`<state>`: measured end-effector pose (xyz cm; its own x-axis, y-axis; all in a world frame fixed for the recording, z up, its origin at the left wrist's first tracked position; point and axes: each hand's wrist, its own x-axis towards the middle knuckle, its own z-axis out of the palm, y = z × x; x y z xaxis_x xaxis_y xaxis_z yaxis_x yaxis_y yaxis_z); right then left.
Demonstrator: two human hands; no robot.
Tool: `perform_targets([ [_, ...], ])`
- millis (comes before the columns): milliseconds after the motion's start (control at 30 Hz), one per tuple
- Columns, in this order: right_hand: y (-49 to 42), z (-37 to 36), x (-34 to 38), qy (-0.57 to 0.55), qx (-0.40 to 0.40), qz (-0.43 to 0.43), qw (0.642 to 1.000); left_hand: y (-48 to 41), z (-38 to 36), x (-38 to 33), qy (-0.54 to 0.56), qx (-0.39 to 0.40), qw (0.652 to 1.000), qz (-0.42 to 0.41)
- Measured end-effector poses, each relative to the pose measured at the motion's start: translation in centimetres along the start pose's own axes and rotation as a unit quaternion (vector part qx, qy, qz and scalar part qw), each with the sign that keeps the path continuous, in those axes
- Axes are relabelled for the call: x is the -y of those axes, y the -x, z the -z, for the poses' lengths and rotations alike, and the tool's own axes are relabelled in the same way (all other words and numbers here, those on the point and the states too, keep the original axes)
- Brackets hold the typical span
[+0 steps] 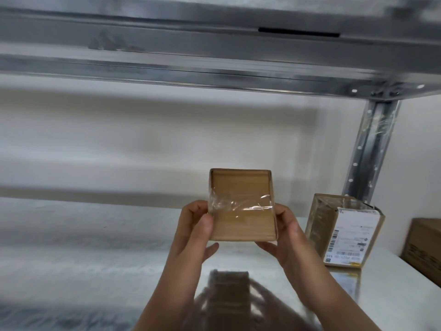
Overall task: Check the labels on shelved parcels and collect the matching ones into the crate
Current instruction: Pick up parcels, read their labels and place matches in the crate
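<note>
A small brown cardboard parcel [242, 206] with clear tape across it is held up above the metal shelf [95, 247]. My left hand [195, 225] grips its left edge and my right hand [286, 230] grips its right edge. The face turned toward me is plain cardboard with no label visible. A second cardboard parcel [343, 230] stands on the shelf to the right, with a white printed label [350, 235] and barcodes on its front. No crate is in view.
A darker brown box [424, 244] sits at the far right edge of the shelf. A perforated metal upright [367, 149] rises at the right. The upper shelf beam [214, 63] runs overhead. A white wall is behind.
</note>
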<state>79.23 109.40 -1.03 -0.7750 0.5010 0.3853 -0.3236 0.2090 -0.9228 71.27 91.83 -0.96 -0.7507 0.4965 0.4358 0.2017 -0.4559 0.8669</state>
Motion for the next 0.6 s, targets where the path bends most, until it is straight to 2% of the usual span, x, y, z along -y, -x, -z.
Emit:
perform_targets([
  [100, 1.2, 0.7, -0.3, -0.005, 0.034, 0.024, 0.999, 0.6, -0.1, -0.2, -0.002, 0.030, 0.999, -0.039],
  [267, 2.6, 0.5, 0.6, -0.005, 0.092, 0.082, 0.992, 0.5, -0.3, -0.3, 0.006, 0.034, 0.998, -0.057],
  [467, 1.9, 0.4, 0.2, -0.018, 0.079, 0.065, 0.995, 0.2, 0.1, 0.2, 0.017, 0.045, 0.997, -0.067],
  [600, 1.2, 0.2, 0.3, -0.013, 0.072, 0.012, 0.997, 0.3, 0.2, 0.4, 0.019, 0.040, 0.995, -0.089],
])
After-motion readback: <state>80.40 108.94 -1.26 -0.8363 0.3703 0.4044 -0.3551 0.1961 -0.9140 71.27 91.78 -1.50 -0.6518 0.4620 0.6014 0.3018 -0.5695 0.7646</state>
